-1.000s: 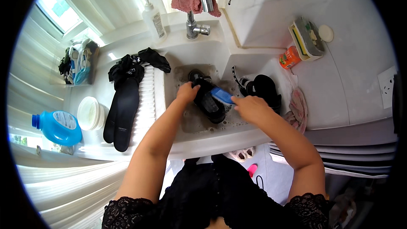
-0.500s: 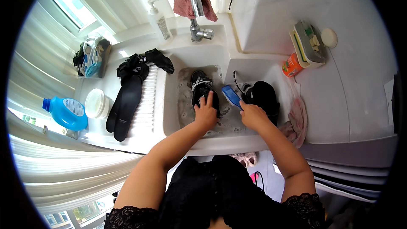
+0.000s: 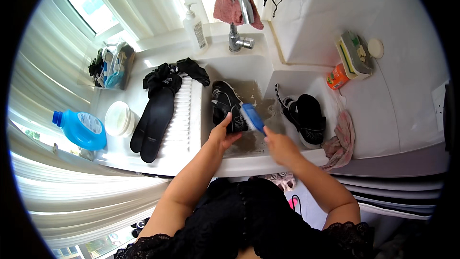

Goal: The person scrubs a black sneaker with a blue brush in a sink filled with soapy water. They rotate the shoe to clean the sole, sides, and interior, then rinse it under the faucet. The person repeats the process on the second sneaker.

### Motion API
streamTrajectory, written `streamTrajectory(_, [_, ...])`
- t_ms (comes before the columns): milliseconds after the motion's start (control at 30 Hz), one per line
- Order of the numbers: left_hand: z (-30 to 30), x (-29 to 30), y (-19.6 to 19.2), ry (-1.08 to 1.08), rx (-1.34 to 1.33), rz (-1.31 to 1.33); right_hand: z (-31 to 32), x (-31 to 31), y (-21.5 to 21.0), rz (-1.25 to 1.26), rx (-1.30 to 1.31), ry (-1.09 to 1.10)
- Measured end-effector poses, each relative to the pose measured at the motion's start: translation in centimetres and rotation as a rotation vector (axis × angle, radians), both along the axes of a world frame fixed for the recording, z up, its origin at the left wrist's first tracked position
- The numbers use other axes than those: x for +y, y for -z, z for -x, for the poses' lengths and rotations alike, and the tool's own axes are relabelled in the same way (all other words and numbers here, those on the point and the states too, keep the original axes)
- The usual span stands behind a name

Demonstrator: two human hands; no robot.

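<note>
My left hand [image 3: 223, 136] grips the heel end of a black sneaker [image 3: 224, 100], thumb over its edge. The sneaker lies tilted on its side in the sink basin [image 3: 239, 69], above cloudy, sudsy water. In my right hand [image 3: 283, 149] is the handle of a blue scrub brush [image 3: 253, 118]. Its white bristles press against the sneaker's side near the sole. A second black sneaker [image 3: 306, 117] rests in the smaller basin on the right, apart from both hands.
Black insoles [image 3: 154, 120] and dark cloth [image 3: 165, 76] lie on the ridged washboard [image 3: 184, 110]. Left of these stand a white tub [image 3: 119, 119] and a blue detergent bottle [image 3: 80, 128]. A pink towel drapes the faucet [image 3: 235, 41]. A pink rag [image 3: 341, 139] hangs at the right rim.
My left hand has shifted from the sneaker's top to its heel, and the sneaker has turned onto its side. The brush has moved left from the divider onto it. The view has shifted slightly.
</note>
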State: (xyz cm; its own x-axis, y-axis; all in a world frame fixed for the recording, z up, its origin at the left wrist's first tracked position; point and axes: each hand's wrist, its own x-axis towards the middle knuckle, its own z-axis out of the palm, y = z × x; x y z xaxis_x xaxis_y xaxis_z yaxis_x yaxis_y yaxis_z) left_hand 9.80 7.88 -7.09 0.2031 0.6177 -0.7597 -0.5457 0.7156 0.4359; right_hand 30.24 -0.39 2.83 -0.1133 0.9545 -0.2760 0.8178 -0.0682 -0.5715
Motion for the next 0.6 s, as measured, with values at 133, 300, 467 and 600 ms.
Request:
streamTrajectory(133, [-0.6, -0.2, 0.6, 0.01, 0.015, -0.033, 3.7, 2.0, 2.3, -0.085, -0.142, -0.035])
streamTrajectory(300, [-0.9, 0.1, 0.7, -0.055, 0.03, 0.0, 4.4, -0.7, -0.5, 0.075, -0.191, -0.121])
streamTrajectory(467, [-1.2, -0.1, 0.4, -0.053, 0.052, 0.051, 5.2, 2.2, 0.7, -0.057, -0.22, -0.044])
streamTrajectory(600, [-1.1, 0.6, 2.1, 0.024, 0.119, 0.045, 5.9, 6.5, 3.4, -0.03, -0.211, -0.005])
